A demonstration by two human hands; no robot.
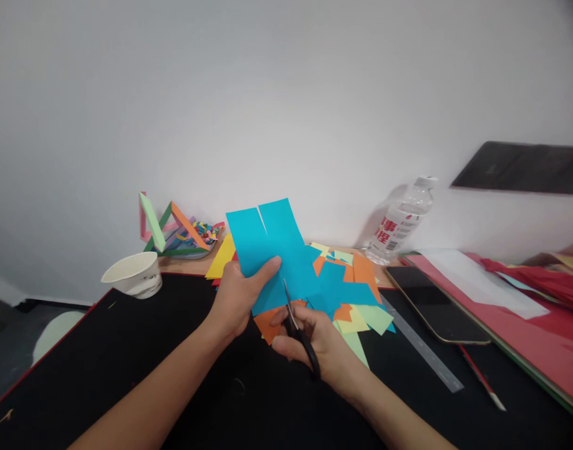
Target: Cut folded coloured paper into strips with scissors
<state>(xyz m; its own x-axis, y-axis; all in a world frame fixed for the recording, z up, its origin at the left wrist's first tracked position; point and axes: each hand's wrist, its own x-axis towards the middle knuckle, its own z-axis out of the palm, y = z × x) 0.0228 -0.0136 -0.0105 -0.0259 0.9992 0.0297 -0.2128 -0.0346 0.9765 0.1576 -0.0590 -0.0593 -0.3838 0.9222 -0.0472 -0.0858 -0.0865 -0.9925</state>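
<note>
My left hand (239, 294) grips a blue sheet of paper (268, 240) by its lower left part, thumb across the front, and holds it upright above the table. The sheet has one slit running down from its top edge. My right hand (314, 340) is closed round black-handled scissors (298, 331), whose blades point up into the sheet's lower edge. Below and to the right lies a pile of paper offcuts (352, 300) in orange, blue, yellow and pale green.
A black mat (127, 369) covers the table. A white paper cup (135, 275) stands at the left, folded coloured strips (174, 234) behind it. A water bottle (401, 222), a phone (439, 306), a ruler (425, 353), a red pencil (481, 378) and red paper (540, 337) are at the right.
</note>
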